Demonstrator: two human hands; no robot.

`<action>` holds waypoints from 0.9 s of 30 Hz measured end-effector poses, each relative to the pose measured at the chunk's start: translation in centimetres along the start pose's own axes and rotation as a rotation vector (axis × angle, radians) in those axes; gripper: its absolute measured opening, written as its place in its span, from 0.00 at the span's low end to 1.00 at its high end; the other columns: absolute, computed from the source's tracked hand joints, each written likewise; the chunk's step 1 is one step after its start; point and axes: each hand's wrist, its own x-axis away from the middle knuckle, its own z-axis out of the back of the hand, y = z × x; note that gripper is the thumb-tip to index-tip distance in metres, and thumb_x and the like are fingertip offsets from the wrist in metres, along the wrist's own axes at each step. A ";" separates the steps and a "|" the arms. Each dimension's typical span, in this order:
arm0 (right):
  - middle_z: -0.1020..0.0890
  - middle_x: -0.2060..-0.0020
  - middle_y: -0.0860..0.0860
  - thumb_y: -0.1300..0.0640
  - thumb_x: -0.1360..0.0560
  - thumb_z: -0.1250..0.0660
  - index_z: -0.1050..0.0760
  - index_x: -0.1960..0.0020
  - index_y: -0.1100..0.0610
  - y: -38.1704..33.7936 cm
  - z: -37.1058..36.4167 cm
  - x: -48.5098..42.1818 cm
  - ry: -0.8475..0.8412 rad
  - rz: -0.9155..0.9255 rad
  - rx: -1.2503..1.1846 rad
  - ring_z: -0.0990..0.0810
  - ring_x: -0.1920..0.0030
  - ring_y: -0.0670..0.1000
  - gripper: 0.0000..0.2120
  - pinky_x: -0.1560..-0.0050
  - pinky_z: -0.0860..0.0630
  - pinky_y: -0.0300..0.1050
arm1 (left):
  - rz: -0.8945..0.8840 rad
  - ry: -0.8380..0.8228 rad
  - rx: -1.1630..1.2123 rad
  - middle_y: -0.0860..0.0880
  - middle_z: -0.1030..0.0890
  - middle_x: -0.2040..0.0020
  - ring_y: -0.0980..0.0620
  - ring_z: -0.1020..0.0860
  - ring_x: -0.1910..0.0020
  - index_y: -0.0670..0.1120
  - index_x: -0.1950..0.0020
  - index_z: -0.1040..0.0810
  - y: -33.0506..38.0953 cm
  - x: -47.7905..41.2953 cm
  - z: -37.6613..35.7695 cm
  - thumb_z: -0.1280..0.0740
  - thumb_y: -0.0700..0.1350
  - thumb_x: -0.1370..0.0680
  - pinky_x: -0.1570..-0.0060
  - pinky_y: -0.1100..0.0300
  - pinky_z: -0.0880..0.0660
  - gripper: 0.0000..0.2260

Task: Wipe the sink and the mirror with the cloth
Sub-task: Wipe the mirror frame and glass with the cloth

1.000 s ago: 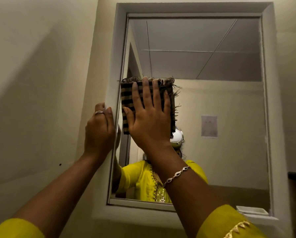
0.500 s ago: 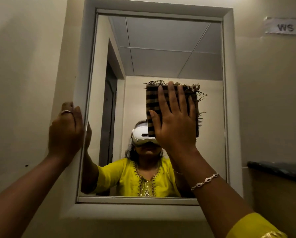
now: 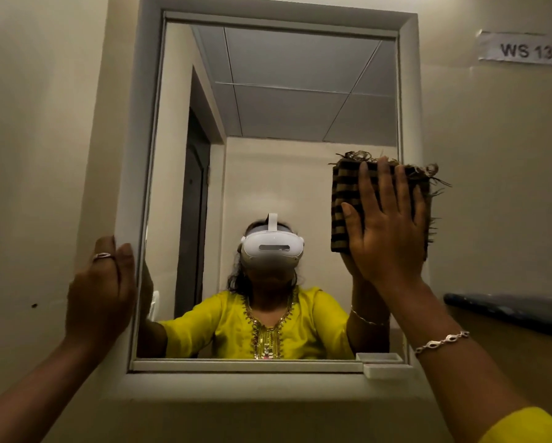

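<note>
A mirror (image 3: 281, 100) in a pale frame hangs on the wall straight ahead. My right hand (image 3: 386, 231) presses a folded, dark striped cloth (image 3: 343, 199) with frayed edges flat against the glass at its right edge, partly over the frame. The fingers are spread over the cloth. My left hand (image 3: 103, 289), with a ring on it, rests on the frame's left side at mid height. The sink is out of view.
A small white tray (image 3: 385, 369) sits on the mirror's lower right ledge. A paper label reading WS 13 (image 3: 524, 51) is stuck on the wall at upper right. A dark ledge (image 3: 508, 310) juts from the right wall.
My right hand has slid the cloth across the glass from the left side to the right edge. The left hand has stayed on the frame.
</note>
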 end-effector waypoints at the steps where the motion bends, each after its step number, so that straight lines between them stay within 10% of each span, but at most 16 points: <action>1: 0.43 0.25 0.55 0.43 0.21 0.57 0.46 0.25 0.52 -0.2 0.0 0.1 0.005 -0.019 0.005 0.46 0.25 0.57 0.27 0.28 0.52 0.54 | 0.011 0.000 0.014 0.44 0.31 0.72 0.52 0.36 0.78 0.31 0.47 0.32 0.3 0.2 0.0 0.48 0.45 0.20 0.79 0.67 0.37 0.16; 12: 0.43 0.26 0.58 0.43 0.21 0.55 0.46 0.25 0.55 -8.5 -0.9 2.6 -0.021 -0.103 -0.050 0.47 0.26 0.59 0.28 0.29 0.51 0.58 | 0.091 0.015 0.038 0.55 0.35 0.72 0.61 0.37 0.75 0.32 0.48 0.31 1.3 0.8 0.0 0.44 0.41 0.21 0.81 0.70 0.37 0.11; 18: 0.41 0.26 0.58 0.43 0.21 0.56 0.44 0.25 0.55 -14.8 -1.3 3.3 -0.053 -0.048 -0.093 0.46 0.26 0.60 0.28 0.29 0.49 0.59 | 0.104 0.030 0.003 0.38 0.25 0.69 0.43 0.26 0.73 0.33 0.43 0.31 0.6 0.9 -0.4 0.48 0.47 0.22 0.74 0.62 0.36 0.19; 27: 0.43 0.26 0.57 0.44 0.22 0.53 0.45 0.25 0.55 -21.9 -2.2 3.3 -0.070 0.025 -0.173 0.50 0.26 0.58 0.28 0.29 0.53 0.58 | 0.134 -0.011 0.019 0.43 0.26 0.71 0.52 0.32 0.78 0.34 0.36 0.33 0.4 2.0 0.0 0.50 0.52 0.22 0.76 0.67 0.39 0.24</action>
